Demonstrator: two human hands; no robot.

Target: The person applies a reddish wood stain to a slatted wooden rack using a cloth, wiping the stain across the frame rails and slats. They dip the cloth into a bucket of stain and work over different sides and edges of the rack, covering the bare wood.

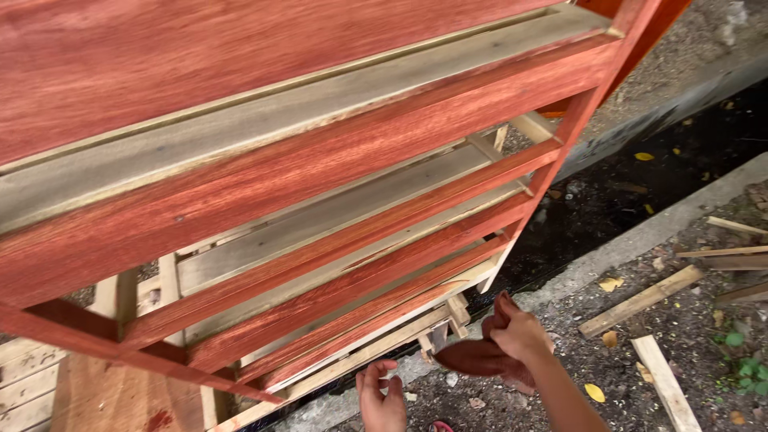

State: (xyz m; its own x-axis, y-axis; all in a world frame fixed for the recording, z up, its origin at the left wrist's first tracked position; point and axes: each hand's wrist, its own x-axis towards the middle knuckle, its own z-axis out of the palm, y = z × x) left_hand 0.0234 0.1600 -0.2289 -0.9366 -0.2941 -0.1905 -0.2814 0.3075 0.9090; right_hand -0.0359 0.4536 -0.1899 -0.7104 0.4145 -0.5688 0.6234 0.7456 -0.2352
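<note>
Below the red-stained wooden frame (336,208), near the bottom edge of the view, the right hand (520,332) is pinching a reddish-brown rag (480,358) between thumb and bunched fingers, the cloth drooping to the left in a soft fold, while the left hand (382,396) is hovering just beside it with fingers loosely curled and holding nothing. Judging by how it sags, the rag is looking limp, light and easy to wad up; it is probably damp with stain (its colour is matching the frame's slats), so it may be slick and may mark whatever it touches, and a grip by the bunched upper end seems the surest hold. By contrast, the frame is looking stiff and heavy, a slatted piece with long sloping boards (264,136) running between red side rails, some faces stained deep red and others showing bare pale wood; its lower right corner is sitting near the hands, above a concrete kerb (640,236) that is bordering a dark, dirt-filled channel (640,184). Loose pale wooden offcuts (640,302) are lying on the gritty ground to the right, with a few yellow leaves (611,283) scattered among them and a bit of green weed at the far right edge. No packages, labels or signs are showing anywhere in view.
</note>
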